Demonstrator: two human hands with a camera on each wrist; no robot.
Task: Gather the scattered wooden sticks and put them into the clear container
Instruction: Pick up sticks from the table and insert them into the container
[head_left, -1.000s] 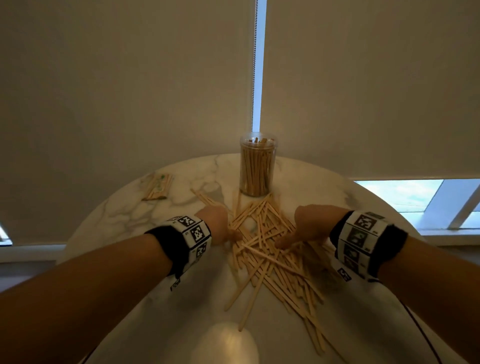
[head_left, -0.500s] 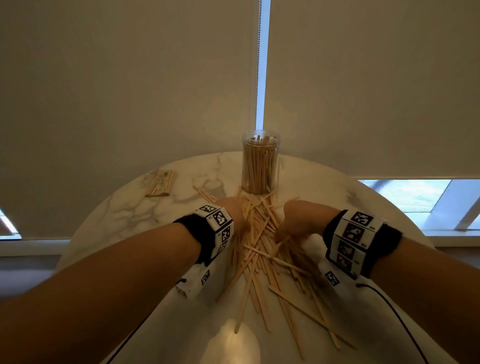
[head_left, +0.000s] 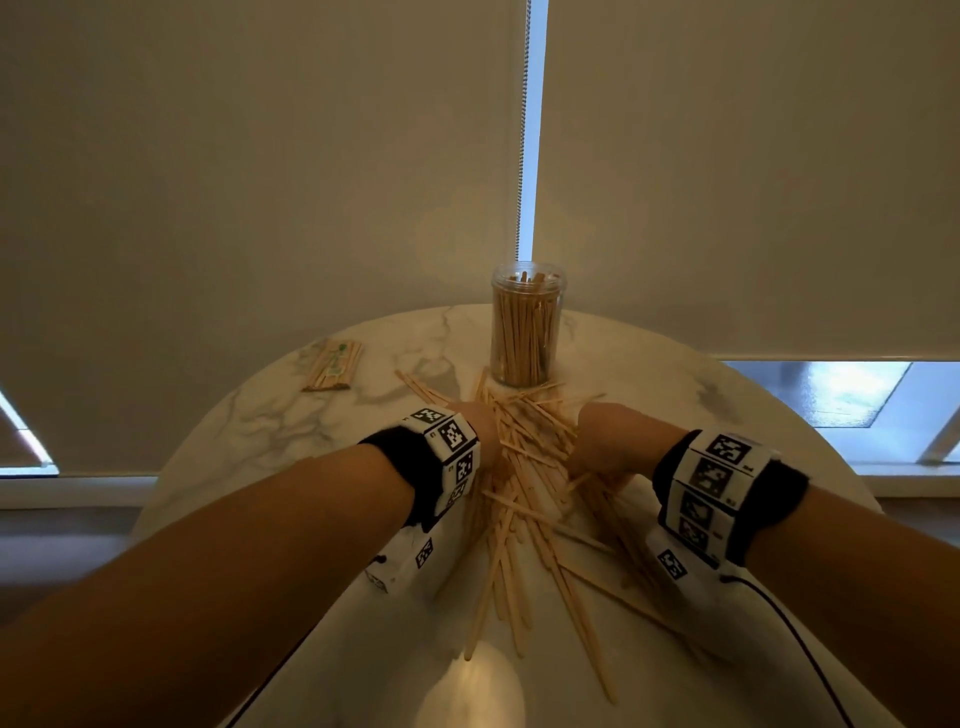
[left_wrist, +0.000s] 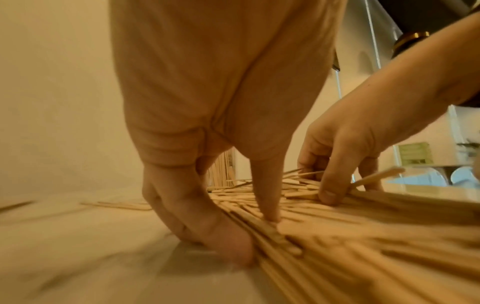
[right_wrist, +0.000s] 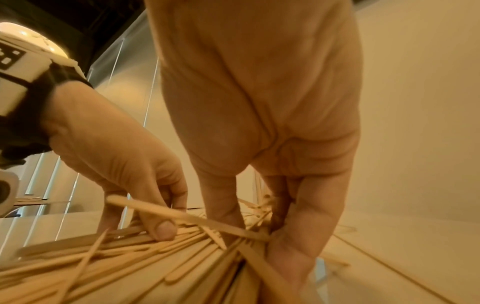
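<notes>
Both hands are down in the pile of wooden sticks (head_left: 524, 488) mid-counter, one on each side of it. Left hand (head_left: 475, 423): fingers (left_wrist: 267, 205) extended downward, tips pressing on and against the left side of the heap, thumb edge on the counter (head_left: 270, 431); that grip is straight-fingered, not wrapped around anything. Right hand (head_left: 605, 436): fingers curled, thumb and fingers (right_wrist: 306, 216) closed round a cluster of sticks at the right side of the heap, a few sticks tipped up out of that grip. Pile fans from just in front of the clear container (head_left: 525, 325) toward the near edge, sticks crossing at many angles, several loose ones trailing toward the near-right edge. Container stands upright near the far edge, centre, lid off, already packed with upright sticks. Small wrapped bundle of sticks (head_left: 333, 365) lies flat near the far-left edge, well apart from the pile. Marker bands on both wrists.
</notes>
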